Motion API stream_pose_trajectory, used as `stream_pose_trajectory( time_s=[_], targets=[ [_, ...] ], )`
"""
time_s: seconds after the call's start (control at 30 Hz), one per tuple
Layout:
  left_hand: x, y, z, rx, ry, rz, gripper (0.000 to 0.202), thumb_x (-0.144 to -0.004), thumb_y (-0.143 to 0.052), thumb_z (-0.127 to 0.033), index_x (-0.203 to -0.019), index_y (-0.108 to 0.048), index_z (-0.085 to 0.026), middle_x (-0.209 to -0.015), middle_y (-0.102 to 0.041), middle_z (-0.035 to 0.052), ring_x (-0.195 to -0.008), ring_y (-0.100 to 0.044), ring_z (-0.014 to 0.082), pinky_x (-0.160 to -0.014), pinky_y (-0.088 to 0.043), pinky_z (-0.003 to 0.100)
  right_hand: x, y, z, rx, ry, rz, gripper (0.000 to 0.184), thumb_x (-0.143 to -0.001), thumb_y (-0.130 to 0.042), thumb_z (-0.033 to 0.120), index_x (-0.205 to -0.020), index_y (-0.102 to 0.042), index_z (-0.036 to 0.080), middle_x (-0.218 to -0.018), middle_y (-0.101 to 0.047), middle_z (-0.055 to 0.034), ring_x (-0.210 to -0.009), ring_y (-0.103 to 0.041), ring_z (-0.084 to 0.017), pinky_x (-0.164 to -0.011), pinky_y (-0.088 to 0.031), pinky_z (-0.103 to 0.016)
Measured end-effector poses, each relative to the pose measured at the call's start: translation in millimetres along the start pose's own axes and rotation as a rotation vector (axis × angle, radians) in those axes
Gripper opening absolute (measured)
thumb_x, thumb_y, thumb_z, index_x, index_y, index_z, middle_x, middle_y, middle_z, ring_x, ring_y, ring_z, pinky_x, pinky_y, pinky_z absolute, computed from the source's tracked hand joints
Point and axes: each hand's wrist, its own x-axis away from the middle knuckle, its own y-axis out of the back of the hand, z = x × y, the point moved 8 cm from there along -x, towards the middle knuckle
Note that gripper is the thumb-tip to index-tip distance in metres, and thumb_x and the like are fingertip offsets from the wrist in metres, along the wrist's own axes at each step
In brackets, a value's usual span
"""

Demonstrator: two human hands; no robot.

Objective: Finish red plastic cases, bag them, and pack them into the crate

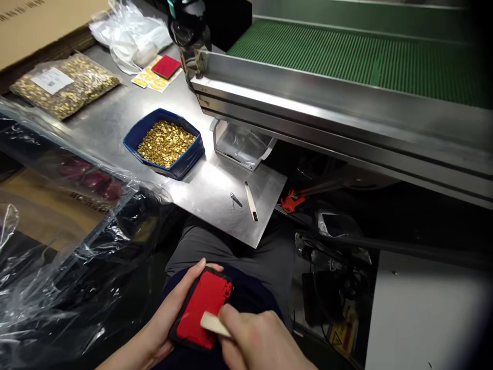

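My left hand [169, 313] cups a flat red pad with a black border [202, 303] over my lap, fingers wrapped round its left edge. My right hand [262, 341] is closed in a pinch on a small cream-coloured flat stick [213, 324], whose tip lies on the red pad's lower right part. Both hands sit at the bottom of the view, below the metal table's front edge.
On the steel table [215, 190] stand a blue tray of small gold parts [165, 144], a bag of gold parts [65, 85], yellow stickers with a red pad [165, 67], a white stick [251, 201] and a small metal tool [235, 200]. A green conveyor [365, 56] runs at the right. Plastic sheeting [57, 267] lies at the left.
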Motion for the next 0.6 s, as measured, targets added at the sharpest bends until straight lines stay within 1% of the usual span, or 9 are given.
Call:
stream_pose_trajectory(
  time_s=[0.03, 0.1, 0.2, 0.3, 0.37, 0.43, 0.47, 0.53, 0.6],
  targets=[
    [0.2, -1.0, 0.0, 0.009, 0.010, 0.008, 0.054, -0.087, -0.069, -0.060, -0.122, -0.069, -0.018, -0.091, -0.078, 0.0089, -0.086, -0.076, 0.0297, -0.075, -0.061, 0.036, -2.6, 3.5, 4.4, 0.034, 0.010, -0.010, 0.011, -0.095, -0.052, 0.026, -0.105, -0.055, 0.027, -0.089, -0.080, 0.0011, -0.073, -0.077, -0.022, -0.053, -0.026, -0.030],
    [1.2, 0.0, -1.1, 0.036, 0.031, 0.001, 0.055, -0.085, -0.071, -0.060, -0.119, -0.070, -0.017, -0.082, -0.078, 0.0073, -0.079, -0.075, 0.0288, -0.071, -0.061, 0.036, -12.8, 22.0, 11.6, 0.079, 0.032, -0.098, 0.012, -0.099, -0.048, 0.031, -0.109, -0.054, 0.026, -0.092, -0.080, -0.0010, -0.074, -0.076, -0.023, -0.054, -0.026, -0.031],
    [2.2, 11.8, -14.9, 0.103, -0.059, -0.072, 0.052, -0.084, -0.075, -0.056, -0.117, -0.072, -0.016, -0.080, -0.078, 0.0057, -0.067, -0.074, 0.0228, -0.063, -0.060, 0.029, -43.1, 66.6, 6.6, 0.062, 0.005, -0.307, 0.026, -0.105, -0.039, 0.047, -0.109, -0.054, 0.026, -0.084, -0.077, 0.0000, -0.072, -0.074, -0.023, -0.057, -0.029, -0.030],
    [-0.2, 26.7, -28.6, 0.125, -0.153, -0.118, 0.057, -0.089, -0.070, -0.052, -0.134, -0.063, -0.017, -0.105, -0.080, 0.0134, -0.085, -0.078, 0.0300, -0.078, -0.063, 0.038, -91.7, 108.1, -15.8, 0.070, -0.140, -0.502, 0.037, -0.106, -0.033, 0.053, -0.105, -0.056, 0.025, -0.085, -0.076, -0.0018, -0.079, -0.073, -0.023, -0.061, -0.036, -0.029],
    [-4.9, 34.6, -30.4, 0.118, -0.156, -0.107, 0.062, -0.093, -0.065, -0.050, -0.143, -0.054, -0.015, -0.117, -0.076, 0.0198, -0.095, -0.077, 0.0367, -0.090, -0.061, 0.048, -127.9, 124.1, -23.1, 0.091, -0.172, -0.549, 0.044, -0.106, -0.031, 0.056, -0.109, -0.059, 0.022, -0.094, -0.077, -0.0061, -0.086, -0.073, -0.025, -0.065, -0.041, -0.030],
    [-10.4, 43.3, -28.8, 0.145, -0.156, -0.080, 0.064, -0.095, -0.061, -0.049, -0.147, -0.049, -0.014, -0.122, -0.074, 0.0224, -0.102, -0.075, 0.0403, -0.097, -0.058, 0.053, -151.5, 135.2, -27.3, 0.119, -0.178, -0.589, 0.047, -0.104, -0.038, 0.058, -0.116, -0.060, 0.017, -0.106, -0.075, -0.0114, -0.098, -0.071, -0.027, -0.073, -0.047, -0.032],
    [-13.1, 47.7, -27.2, 0.170, -0.154, -0.058, 0.066, -0.095, -0.060, -0.050, -0.149, -0.046, -0.015, -0.124, -0.073, 0.0224, -0.106, -0.073, 0.0419, -0.100, -0.056, 0.055, -154.8, 140.0, -31.1, 0.139, -0.181, -0.618, 0.046, -0.104, -0.041, 0.056, -0.121, -0.059, 0.017, -0.114, -0.074, -0.0127, -0.105, -0.069, -0.027, -0.079, -0.048, -0.032],
    [-17.4, 56.1, -23.9, 0.233, -0.146, -0.002, 0.071, -0.094, -0.060, -0.053, -0.153, -0.040, -0.018, -0.129, -0.071, 0.0222, -0.115, -0.069, 0.0450, -0.105, -0.052, 0.060, -142.8, 148.1, -49.2, 0.179, -0.208, -0.684, 0.040, -0.107, -0.039, 0.047, -0.132, -0.054, 0.020, -0.127, -0.069, -0.0109, -0.115, -0.066, -0.023, -0.089, -0.048, -0.029],
    [-19.6, 61.7, -23.5, 0.289, -0.150, 0.069, 0.078, -0.092, -0.062, -0.055, -0.156, -0.035, -0.020, -0.136, -0.067, 0.0228, -0.123, -0.063, 0.0475, -0.108, -0.048, 0.063, -112.8, 153.1, -86.8, 0.212, -0.281, -0.735, 0.036, -0.110, -0.028, 0.032, -0.137, -0.050, 0.025, -0.126, -0.070, -0.0067, -0.110, -0.068, -0.018, -0.089, -0.048, -0.026]
  ],
)
